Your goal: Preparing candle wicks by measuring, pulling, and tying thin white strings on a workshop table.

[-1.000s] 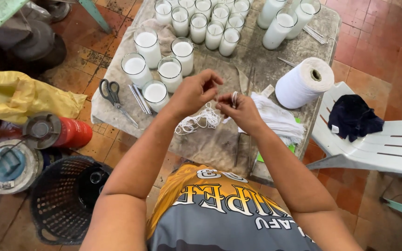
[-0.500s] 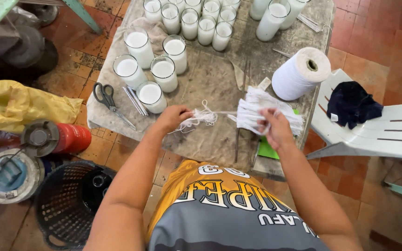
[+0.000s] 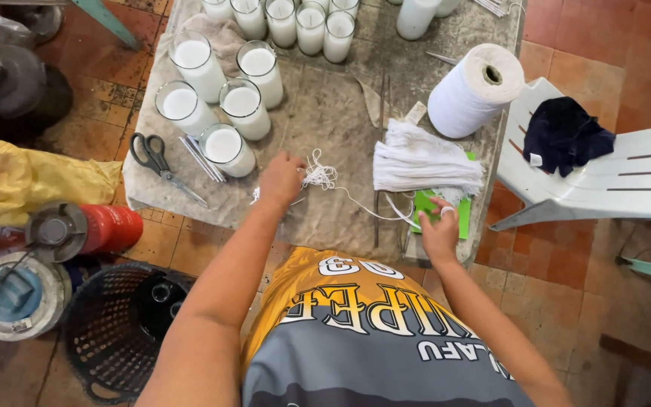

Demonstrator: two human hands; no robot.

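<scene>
Stretching across the worn table (image 3: 325, 120), a single white string (image 3: 359, 203) runs from a small tangle of cut strings (image 3: 318, 177) under the left hand (image 3: 280, 177) over to the right hand (image 3: 440, 230) near the table's front edge. The left hand is closed down on the tangle, pinning it to the surface; the right hand has the string's other end looped around its fingers, held just below the green card (image 3: 431, 207). Beside that sits a neat bundle of white strings (image 3: 423, 162), and beyond it a big spool of white cord (image 3: 476, 90).

To my eye, drawing one strand out cleanly wants the left hand pressing steadily on the tangle while the right pulls low and straight, so the loops don't snag and drag along.

Further out, glass candles filled with white wax (image 3: 224, 105) stand in clusters, scissors (image 3: 152, 154) lie at the left edge, and a dark cloth (image 3: 563, 136) rests on the white plastic chair (image 3: 627, 185).
</scene>
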